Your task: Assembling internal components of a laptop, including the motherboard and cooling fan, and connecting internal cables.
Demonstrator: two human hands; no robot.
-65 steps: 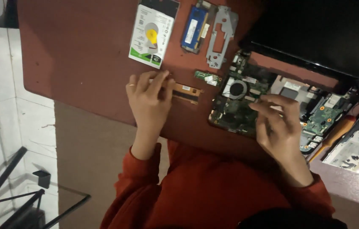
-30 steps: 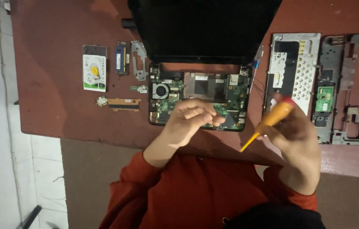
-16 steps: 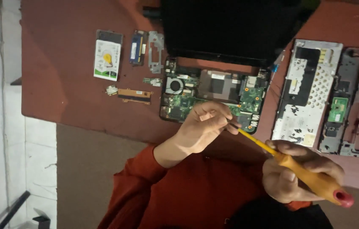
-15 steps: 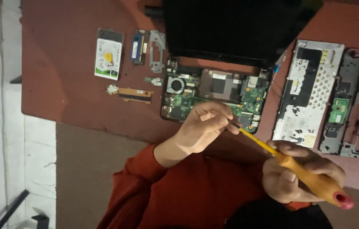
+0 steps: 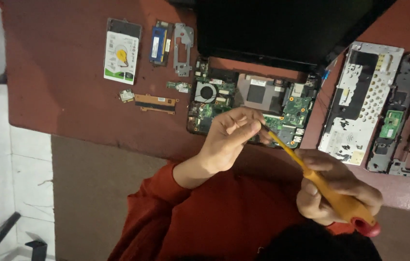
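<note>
1. grip: right hand (image 5: 335,191) is closed in a full fist round the orange handle of a screwdriver (image 5: 328,191), whose red end cap sticks out at the near right. left hand (image 5: 231,135) is pinched shut, thumb and fingertips gathered on the tip end of the screwdriver shaft; whether a screw sits between them cannot be told.
2. screwdriver position: held in the air, slanting from the near right up to the left hand, just near of the open laptop base.
3. far left of the red-brown table (image 5: 59,72): a hard drive (image 5: 122,57) with a white and green label lies flat.
4. just right of it: a blue memory module (image 5: 158,46), then a grey metal bracket (image 5: 183,48).
5. near of those: a small chip card (image 5: 127,95), a flat orange strip part (image 5: 155,103) and a small green board (image 5: 178,86), each lying apart.
6. centre: exposed green motherboard (image 5: 224,96) with a round fan, the dark laptop screen (image 5: 272,29) standing on its far side.
7. right: a perforated metal keyboard tray (image 5: 364,101), then a dark plastic case part (image 5: 408,130) with a green board.
8. near edge: red sleeves of the person.
</note>
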